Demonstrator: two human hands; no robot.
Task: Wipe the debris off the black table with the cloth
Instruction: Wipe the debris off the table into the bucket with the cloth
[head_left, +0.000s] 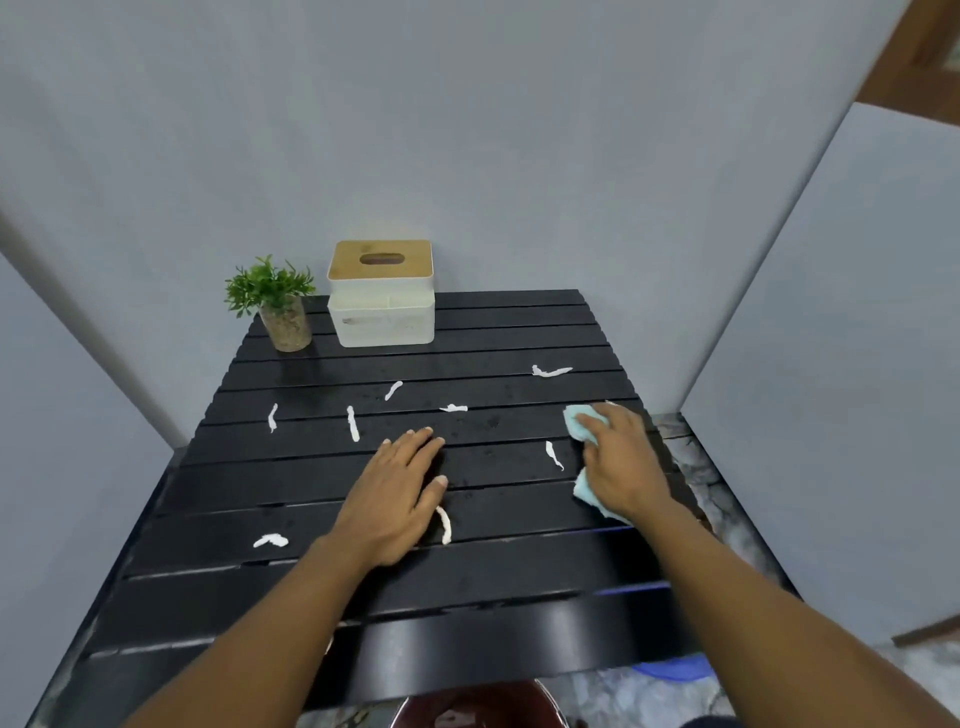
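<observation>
Head view: black slatted table (519, 561) fills most of the frame, boxed in by grey wall panels (467, 130) left, rear and right. Rear left corner: small green plant (275, 301) in a speckled pot, then a white tissue box (382, 296) with a wooden lid just beside it, both at the rear panel. Marbled floor (717, 493) shows past the right edge. Debris (353, 423): at least 8 thin white twisted strips, scattered over the middle slats from left side to right, mostly well apart. 1 strip lies just beside your left thumb. Your left hand (397, 493) lies palm down near centre, fingers straight and close together, thumb out, holding nothing. Your right hand (623, 457) is palm down on the cloth (577, 421) near the right edge, fingers together, pressing it onto the slats. Cloth is light blue and bunched, and it shows past your fingertips and again under the wrist.
</observation>
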